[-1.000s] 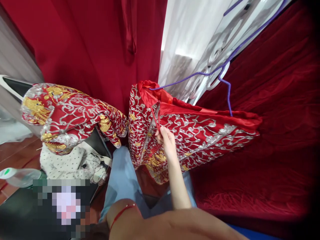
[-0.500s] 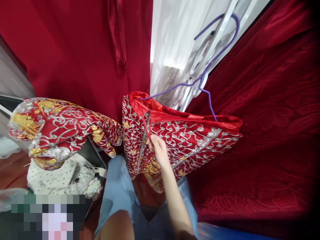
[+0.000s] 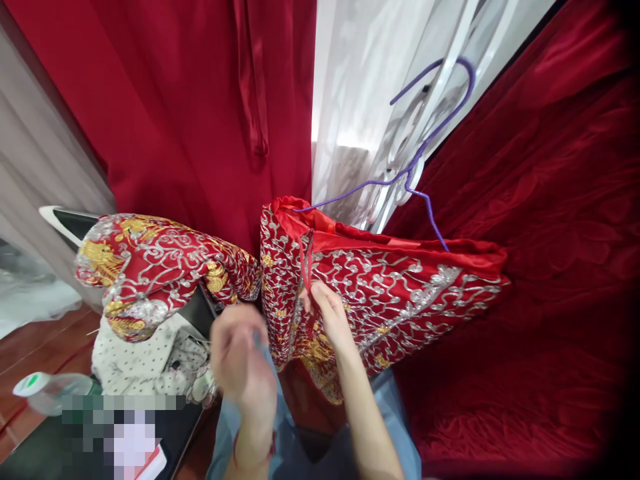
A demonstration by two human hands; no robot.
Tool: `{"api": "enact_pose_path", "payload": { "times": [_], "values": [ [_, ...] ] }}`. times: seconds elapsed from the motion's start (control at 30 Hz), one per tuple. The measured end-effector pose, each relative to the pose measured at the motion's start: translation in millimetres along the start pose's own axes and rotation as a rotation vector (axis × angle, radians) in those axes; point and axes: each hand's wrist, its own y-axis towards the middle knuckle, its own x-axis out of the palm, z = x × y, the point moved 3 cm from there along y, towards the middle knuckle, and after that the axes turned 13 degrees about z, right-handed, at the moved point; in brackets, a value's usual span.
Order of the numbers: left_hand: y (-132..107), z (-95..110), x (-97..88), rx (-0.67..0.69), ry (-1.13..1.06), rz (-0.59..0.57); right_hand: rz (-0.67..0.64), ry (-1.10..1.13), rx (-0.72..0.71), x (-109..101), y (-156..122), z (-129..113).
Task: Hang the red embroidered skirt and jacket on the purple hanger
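Under right hand (image 3: 327,310), embroidered red skirt (image 3: 385,283) on purple hanger (image 3: 412,163); right hand pinches its red ties (image 3: 309,270). Just beside, left hand (image 3: 243,357), curled, blurred, whether gripping anything cannot tell. Beyond left hand, folded gold-patterned clothing (image 3: 165,263).

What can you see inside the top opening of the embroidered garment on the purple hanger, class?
Red fabric lines it, and one end of the purple hanger dips in. The embroidered front covers the deeper inside, so that cannot be seen.
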Motion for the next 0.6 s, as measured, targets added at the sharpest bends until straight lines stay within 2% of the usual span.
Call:
{"api": "enact_pose_path", "payload": {
  "times": [0.07, 0.1, 0.17, 0.23, 0.33, 0.5, 0.6],
  "values": [
    [23, -8, 19.6, -0.024, -0.006, 0.036, -0.015, 0.043, 0.002, 4, -2, -5],
    [34, -12, 30.0, -0.024, -0.013, 0.010, -0.012, 0.071, 0.008, 5, -2, -8],
    [51, -15, 47.9, 0.013, -0.018, -0.118, -0.004, 0.102, 0.023, 10, -3, -14],
    [59, -14, 56.1, 0.078, 0.002, -0.215, -0.007, 0.096, 0.035, 13, -3, -19],
    [62, -10, 53.5, 0.137, 0.050, -0.262, -0.029, 0.120, 0.090, 18, -1, -20],
    [65, -9, 45.2, 0.166, 0.066, -0.349, -0.104, 0.259, 0.276, 26, 0, -11],
    [70, -10, 43.7, 0.149, 0.027, -0.379, -0.171, 0.296, 0.285, 30, -1, -12]
  ]
}}
